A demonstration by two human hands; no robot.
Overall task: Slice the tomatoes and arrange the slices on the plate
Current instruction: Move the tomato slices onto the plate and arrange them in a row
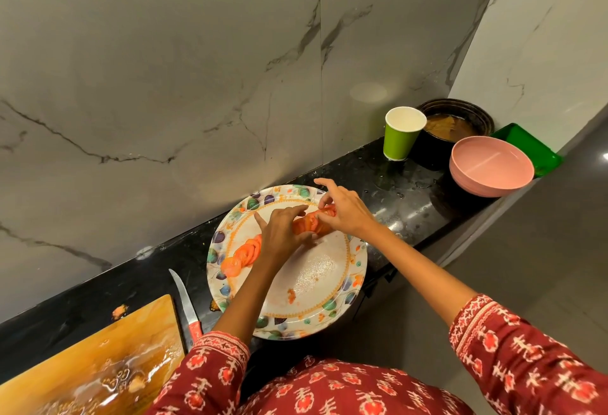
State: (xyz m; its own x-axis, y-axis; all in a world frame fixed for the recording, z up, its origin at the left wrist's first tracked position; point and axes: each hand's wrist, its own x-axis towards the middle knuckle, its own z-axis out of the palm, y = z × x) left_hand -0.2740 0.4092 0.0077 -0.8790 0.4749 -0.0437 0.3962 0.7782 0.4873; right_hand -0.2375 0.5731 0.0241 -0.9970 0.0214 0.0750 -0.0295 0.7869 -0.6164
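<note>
Both hands over the plate (332,302); left hand (279,232) and right hand (343,212) hold a stack of tomato slices (311,223) between them, fingers curled round its ends, right forefinger stretched out; a row of slices (243,255) lies fanned on the plate just below-left of the left hand; knife (186,302) lies on the counter (404,190) left of the left forearm, beside the cutting board (98,358); green cup (403,133), pink bowl (490,166) well beyond the right hand.
</note>
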